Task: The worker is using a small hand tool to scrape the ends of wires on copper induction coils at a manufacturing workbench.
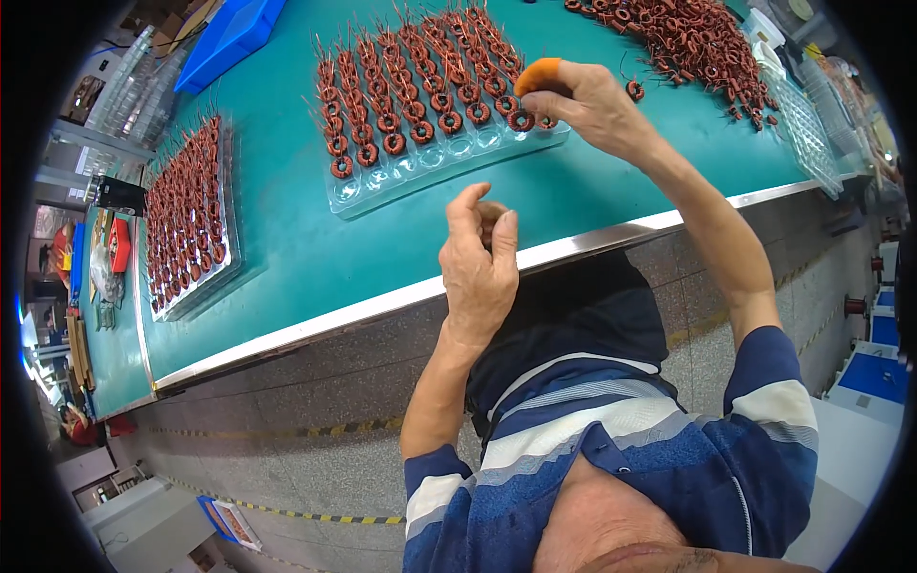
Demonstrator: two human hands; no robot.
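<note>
A clear plastic tray holds rows of red-brown wire-wound ring coils with their wire leads sticking up. At the tray's right end, my right hand, with an orange cover on one finger, pinches a ring coil over the front rows. Part of that coil is hidden by the fingers. My left hand hovers in front of the tray above the table's near edge. Its fingers are bent, with thumb and forefinger apart, and nothing shows between them. Several front pockets of the tray are bare.
A large heap of loose ring coils lies at the far right, with a single coil apart from it. Another filled tray stands at left. A blue bin is behind it. Clear trays rest at the right edge.
</note>
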